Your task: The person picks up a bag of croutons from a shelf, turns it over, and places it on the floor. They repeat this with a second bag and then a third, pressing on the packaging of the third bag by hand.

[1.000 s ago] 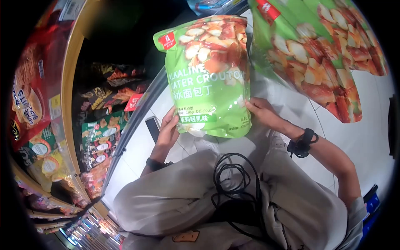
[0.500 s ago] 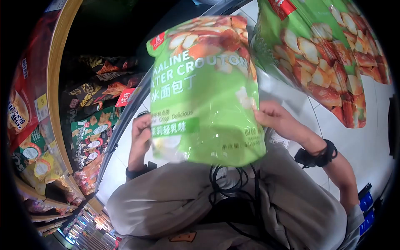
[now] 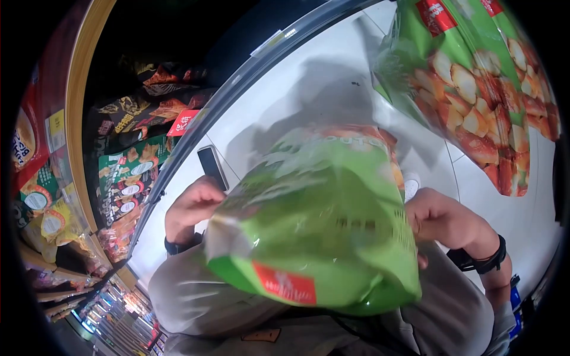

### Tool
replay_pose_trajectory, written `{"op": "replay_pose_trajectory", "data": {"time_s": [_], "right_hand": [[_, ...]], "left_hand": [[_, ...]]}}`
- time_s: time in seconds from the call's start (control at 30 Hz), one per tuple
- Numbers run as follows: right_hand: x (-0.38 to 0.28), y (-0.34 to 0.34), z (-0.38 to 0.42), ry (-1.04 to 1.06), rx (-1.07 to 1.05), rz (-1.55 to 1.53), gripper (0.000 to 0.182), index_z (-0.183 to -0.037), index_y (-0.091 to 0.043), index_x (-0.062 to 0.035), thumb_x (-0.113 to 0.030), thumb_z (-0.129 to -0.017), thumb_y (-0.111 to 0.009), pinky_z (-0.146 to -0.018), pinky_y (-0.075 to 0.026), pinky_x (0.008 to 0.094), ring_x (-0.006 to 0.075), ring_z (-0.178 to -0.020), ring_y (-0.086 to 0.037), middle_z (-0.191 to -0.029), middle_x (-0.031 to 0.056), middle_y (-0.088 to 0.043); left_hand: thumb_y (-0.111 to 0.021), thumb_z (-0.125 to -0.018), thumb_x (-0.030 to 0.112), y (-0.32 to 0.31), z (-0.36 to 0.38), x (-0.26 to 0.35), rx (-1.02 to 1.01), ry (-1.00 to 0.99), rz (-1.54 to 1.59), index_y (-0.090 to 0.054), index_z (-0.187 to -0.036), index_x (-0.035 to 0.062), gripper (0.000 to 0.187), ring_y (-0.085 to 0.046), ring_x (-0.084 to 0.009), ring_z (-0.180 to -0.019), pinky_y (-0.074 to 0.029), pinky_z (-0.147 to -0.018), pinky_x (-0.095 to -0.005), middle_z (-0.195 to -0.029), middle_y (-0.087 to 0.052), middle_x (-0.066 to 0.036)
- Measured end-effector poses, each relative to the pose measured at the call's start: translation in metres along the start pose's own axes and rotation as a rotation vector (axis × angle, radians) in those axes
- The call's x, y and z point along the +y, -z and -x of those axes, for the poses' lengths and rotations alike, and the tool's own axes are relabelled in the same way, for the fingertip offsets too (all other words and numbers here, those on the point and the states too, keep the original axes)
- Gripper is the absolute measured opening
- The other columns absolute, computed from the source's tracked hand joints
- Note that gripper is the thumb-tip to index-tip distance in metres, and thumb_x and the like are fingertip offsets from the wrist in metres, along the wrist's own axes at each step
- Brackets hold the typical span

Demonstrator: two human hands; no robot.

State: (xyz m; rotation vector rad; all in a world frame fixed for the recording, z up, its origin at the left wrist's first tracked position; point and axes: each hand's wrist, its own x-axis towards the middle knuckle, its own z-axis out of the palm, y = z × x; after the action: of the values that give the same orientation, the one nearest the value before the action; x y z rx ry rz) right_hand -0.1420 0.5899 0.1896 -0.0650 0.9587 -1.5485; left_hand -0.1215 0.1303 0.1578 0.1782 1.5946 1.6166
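Note:
A large green bag of croutons point(image 3: 314, 231) is tilted above my lap, its bottom end with a red label turned toward me and its printed front foreshortened and blurred. My left hand point(image 3: 196, 204) is closed at the bag's left edge, with its fingertips partly behind the plastic. On the opposite edge, my right hand point(image 3: 442, 219) grips the bag with curled fingers. Each wrist wears a black band. More green crouton bags point(image 3: 475, 101) stand at the upper right, apart from my hands.
Snack bags in black point(image 3: 127, 121) and green point(image 3: 133, 172) packaging fill a shelf on the left, behind a clear-edged rail point(image 3: 237, 77). A dark phone point(image 3: 212, 167) lies on the white tiled floor point(image 3: 309, 89). My crossed legs point(image 3: 208, 291) are beneath the bag.
The crouton bag has come lower and tipped, so its bottom end now faces me. Both hands have moved down with it, and the phone and more floor have come into sight.

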Motion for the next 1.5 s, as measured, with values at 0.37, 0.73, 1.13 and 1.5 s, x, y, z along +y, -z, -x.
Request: {"op": "replay_pose_trajectory", "data": {"time_s": [0.37,0.73,1.13,1.5], "right_hand": [[0.035,0.032,-0.029,-0.075,0.328,-0.313,0.039,-0.077,-0.062,0.0006,-0.028,-0.102,-0.05,-0.054,-0.049,0.0256,0.0147,-0.051,-0.059,-0.064,0.0078,-0.062],[0.031,0.027,-0.028,-0.114,0.349,0.021,0.041,-0.076,-0.063,0.0027,-0.027,-0.1,-0.05,-0.054,-0.049,0.0283,0.0199,-0.056,-0.065,-0.065,0.0113,-0.066],[-0.033,-0.047,-0.028,0.456,0.674,1.237,0.064,-0.133,-0.046,0.006,-0.02,-0.08,-0.071,-0.096,-0.045,0.042,0.0403,-0.117,-0.055,-0.13,0.0232,-0.055],[-0.024,-0.04,-0.033,0.235,0.831,1.286,0.049,-0.126,-0.057,-0.0027,0.007,-0.078,-0.053,-0.065,-0.049,0.0433,0.0418,-0.075,-0.063,-0.086,0.0239,-0.065]], "left_hand": [[-0.054,-0.098,0.012,-0.012,-0.061,0.006,0.17,0.447,-0.606,-0.064,-0.106,-0.0064,0.023,-0.058,-0.0092,-0.08,-0.048,-0.076,-0.0237,-0.088,-0.069,-0.003],[-0.087,-0.063,0.043,-0.052,-0.091,0.058,-0.02,0.028,-0.659,-0.046,-0.139,0.0003,0.096,-0.052,-0.0336,-0.128,-0.039,-0.107,-0.0417,-0.138,-0.053,-0.019],[-0.072,-0.082,0.017,-0.066,-0.101,0.058,-0.087,0.055,-0.674,-0.036,-0.146,0.0021,0.075,-0.054,-0.0413,-0.122,-0.044,-0.102,-0.0446,-0.134,-0.054,-0.024],[-0.05,-0.095,0.015,-0.068,-0.098,0.062,0.21,-0.056,-0.742,-0.067,-0.114,-0.0007,0.029,-0.069,-0.0375,-0.083,-0.055,-0.076,-0.0366,-0.094,-0.07,-0.021]]}}
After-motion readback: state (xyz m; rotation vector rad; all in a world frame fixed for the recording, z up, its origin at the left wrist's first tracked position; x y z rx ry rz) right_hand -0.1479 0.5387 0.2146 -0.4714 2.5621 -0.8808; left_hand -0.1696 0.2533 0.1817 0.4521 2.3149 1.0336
